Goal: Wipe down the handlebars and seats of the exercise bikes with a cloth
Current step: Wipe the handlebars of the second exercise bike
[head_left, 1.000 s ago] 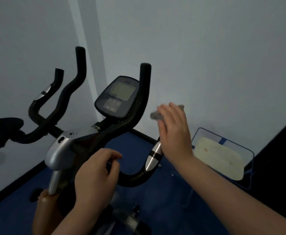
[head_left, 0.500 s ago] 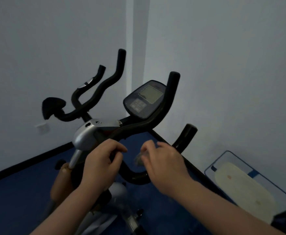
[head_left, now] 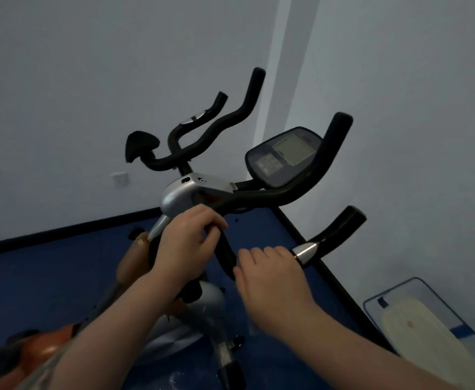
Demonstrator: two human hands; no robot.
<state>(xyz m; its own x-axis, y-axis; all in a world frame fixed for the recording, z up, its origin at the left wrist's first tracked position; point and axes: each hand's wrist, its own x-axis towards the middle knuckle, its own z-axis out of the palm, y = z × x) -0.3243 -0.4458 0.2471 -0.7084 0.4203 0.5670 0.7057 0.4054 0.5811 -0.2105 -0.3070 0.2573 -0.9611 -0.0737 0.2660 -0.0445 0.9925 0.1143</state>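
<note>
1. Head view looks down on an exercise bike's handlebars (head_left: 273, 198), black curved tubes joined at a silver clamp housing (head_left: 185, 192)
2. The left hand (head_left: 185, 246) is curled round the near part of the handlebar just below the silver housing, fingers wrapped over the black tube
3. The right hand (head_left: 270, 280) lies over the lower right loop of the handlebar, fingers bent down onto the tube, just near of the silver collar (head_left: 305, 253); whether its fingers close round anything I cannot tell
4. The cloth is not visible; it may be hidden under the right hand, but this cannot be told
5. Past the silver collar, the short black grip end (head_left: 340, 226) rises to the right and far
6. The console (head_left: 284, 156) with a grey screen and a keypad sits tilted at the far side, between the bar's centre and its tall right horn (head_left: 335, 144)
7. A second set of black handlebars (head_left: 216, 128) stands further off to the left, with a dark padded piece (head_left: 140, 146) at its left end
8. The floor (head_left: 47, 277) is blue, edged with a black skirting against pale walls
9. An orange and grey part (head_left: 33, 347) of the bike frame shows at the near left
10. At the near right, on the floor by the wall, a blue-rimmed tray (head_left: 394, 288) holds a pale oblong pad (head_left: 416, 333)
</note>
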